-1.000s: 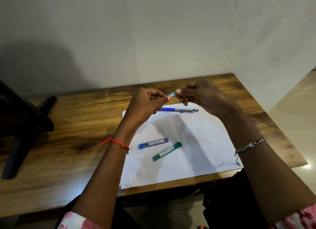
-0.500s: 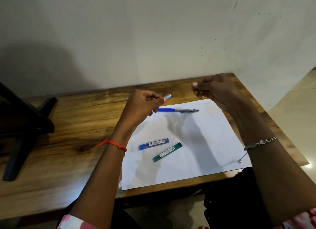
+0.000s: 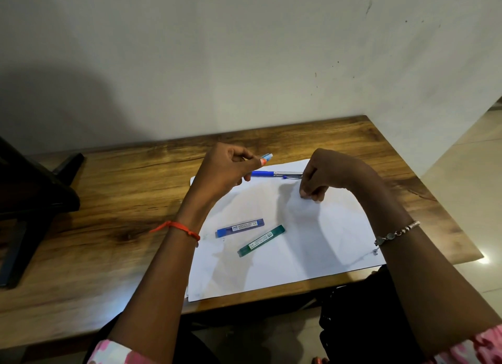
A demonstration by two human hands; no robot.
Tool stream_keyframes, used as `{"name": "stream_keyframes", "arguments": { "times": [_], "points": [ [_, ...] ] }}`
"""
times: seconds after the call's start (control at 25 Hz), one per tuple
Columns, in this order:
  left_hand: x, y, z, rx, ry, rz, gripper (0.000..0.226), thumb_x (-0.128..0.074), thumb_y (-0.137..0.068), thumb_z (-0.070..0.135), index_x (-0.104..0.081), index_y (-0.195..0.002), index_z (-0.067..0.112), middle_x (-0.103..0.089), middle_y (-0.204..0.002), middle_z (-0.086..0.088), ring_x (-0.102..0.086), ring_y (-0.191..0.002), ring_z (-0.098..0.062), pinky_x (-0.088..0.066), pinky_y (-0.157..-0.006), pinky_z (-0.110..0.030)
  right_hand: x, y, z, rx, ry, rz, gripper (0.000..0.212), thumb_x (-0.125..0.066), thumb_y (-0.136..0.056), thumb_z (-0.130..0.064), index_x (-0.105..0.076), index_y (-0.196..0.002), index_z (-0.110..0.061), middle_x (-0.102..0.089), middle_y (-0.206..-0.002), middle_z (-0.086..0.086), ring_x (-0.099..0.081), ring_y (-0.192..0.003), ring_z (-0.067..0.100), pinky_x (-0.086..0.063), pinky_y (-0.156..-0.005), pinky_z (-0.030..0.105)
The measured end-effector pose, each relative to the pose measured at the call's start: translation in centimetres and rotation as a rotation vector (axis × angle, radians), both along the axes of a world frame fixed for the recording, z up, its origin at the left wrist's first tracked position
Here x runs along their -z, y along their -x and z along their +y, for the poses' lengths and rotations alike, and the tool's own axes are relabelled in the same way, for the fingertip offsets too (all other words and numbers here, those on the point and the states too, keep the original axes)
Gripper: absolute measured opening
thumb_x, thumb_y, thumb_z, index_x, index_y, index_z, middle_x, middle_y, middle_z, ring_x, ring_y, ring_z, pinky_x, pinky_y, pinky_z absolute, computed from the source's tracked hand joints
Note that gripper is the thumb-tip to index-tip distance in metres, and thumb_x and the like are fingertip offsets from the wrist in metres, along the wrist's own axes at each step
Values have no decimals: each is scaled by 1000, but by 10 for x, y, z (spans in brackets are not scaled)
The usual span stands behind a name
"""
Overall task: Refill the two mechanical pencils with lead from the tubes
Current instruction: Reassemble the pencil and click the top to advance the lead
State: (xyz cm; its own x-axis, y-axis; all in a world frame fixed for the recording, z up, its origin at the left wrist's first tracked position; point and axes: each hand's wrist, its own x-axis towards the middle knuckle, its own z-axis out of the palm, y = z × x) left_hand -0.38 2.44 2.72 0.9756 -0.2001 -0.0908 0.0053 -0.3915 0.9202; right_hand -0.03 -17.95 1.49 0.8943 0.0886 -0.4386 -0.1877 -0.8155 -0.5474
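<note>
I see left hand gripping pale-blue, orange-banded plastic pencil above wooden table; blue rectangular lead tube and green lead tube on white paper sheet; blue-and-silver pencil beyond; right hand fingers curled over sheet, contents I cannot tell.

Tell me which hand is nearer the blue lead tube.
Left. The left hand grips a pencil just behind the blue lead tube; the right hand is farther off, behind and to its right.
</note>
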Motion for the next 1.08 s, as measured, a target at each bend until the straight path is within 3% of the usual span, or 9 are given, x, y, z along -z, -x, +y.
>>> {"name": "stream_keyframes", "arguments": {
  "times": [0.16, 0.44, 0.52, 0.68, 0.84, 1.08],
  "points": [
    [0, -1, 0, -9, -3, 0, 11, -68, -81, 20, -65, -71, 14, -53, -53, -6, -34, -33, -4, -27, -35, -11, -1, 0, -1, 35, 4, -33, 9, -72, -70, 2, -76, -79, 0, -69, -58, 7, -63, -49, 13, -53, -69, 25],
    [1, -2, 0, -16, -16, 4, 12, -69, -80, 21, -66, -75, 11, -54, -54, -6, -35, -33, -4, -28, -36, -11, -2, -1, -14, 70, -91, 7, 17, -57, -79, 11, -69, -92, 10, -71, -75, 13, -68, -61, 12, -51, -83, 24],
    [1, -2, -1, -15, -24, 0, 12, -68, -81, 22, -66, -75, 12, -55, -54, -6, -36, -33, -4, -29, -36, -10, -3, -1, -16, 82, -112, 19, 22, -49, -82, 15, -68, -92, 10, -70, -79, 17, -68, -57, 8, -52, -75, 16],
    [1, -2, -1, -12, -24, -1, 13, -68, -81, 22, -65, -69, 17, -55, -55, -7, -37, -33, -4, -29, -36, -10, -7, 1, -19, 64, -118, 20, 24, -47, -84, 13, -70, -89, 6, -69, -55, 2, -67, -52, 4, -49, -66, 8],
    [0, -3, -1, -13, -34, -7, 13, -68, -81, 22, -65, -70, 17, -55, -55, -6, -37, -33, -3, -29, -36, -10, -11, 3, -19, -1, -49, -17, 26, -57, -79, 14, -73, -90, -2, -65, -62, 5, -62, -55, 11, -50, -50, 15],
    [1, -3, -2, -11, -47, -16, 11, -68, -81, 23, -66, -72, 15, -56, -55, -6, -38, -34, -3, -30, -36, -10, -10, 1, -16, -26, 5, -30, 21, -71, -70, 9, -75, -87, -2, -67, -61, 3, -59, -53, 10, -47, -50, 16]
  ]
}}
